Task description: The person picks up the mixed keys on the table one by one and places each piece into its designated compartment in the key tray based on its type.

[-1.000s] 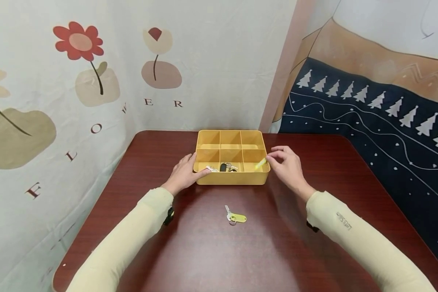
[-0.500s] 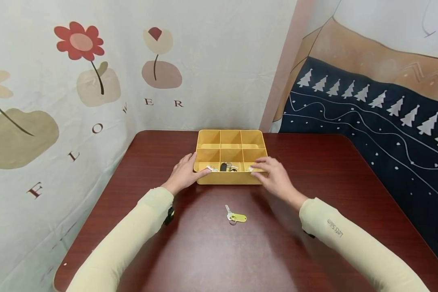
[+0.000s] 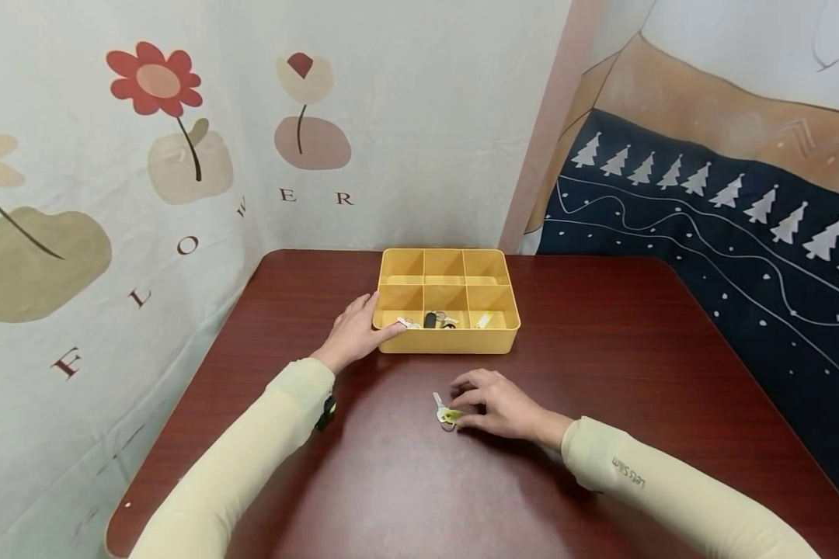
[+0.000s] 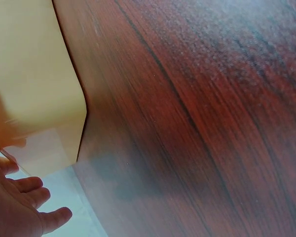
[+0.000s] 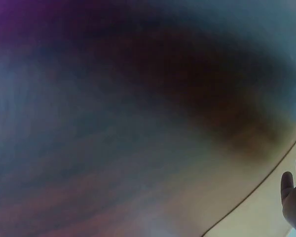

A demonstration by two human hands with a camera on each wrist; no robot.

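Observation:
A yellow box [image 3: 447, 341] with six-part dividers stands on the table. My left hand [image 3: 355, 332] rests against its front left corner, thumb on the front rim and fingers along the side; the left wrist view shows these fingers spread. My right hand [image 3: 501, 405] is over a key [image 3: 439, 405] with a yellow-green tag [image 3: 451, 416] and a ring, thumb and fingers apart around the tag. In the box's front row lie a whitish key [image 3: 409, 323] at left, a black fob [image 3: 429, 320] with keys in the middle, and a yellow tag [image 3: 485, 320] at right.
The dark red-brown table [image 3: 308, 497] reaches back to a white curtain with flower prints [image 3: 426, 140]. A navy cloth with white trees [image 3: 706, 233] hangs at the right. The right wrist view is mostly blurred.
My right hand has put the yellow-tagged key into the front right compartment, left it there and moved down to the key on the table. My left hand has stayed at the box.

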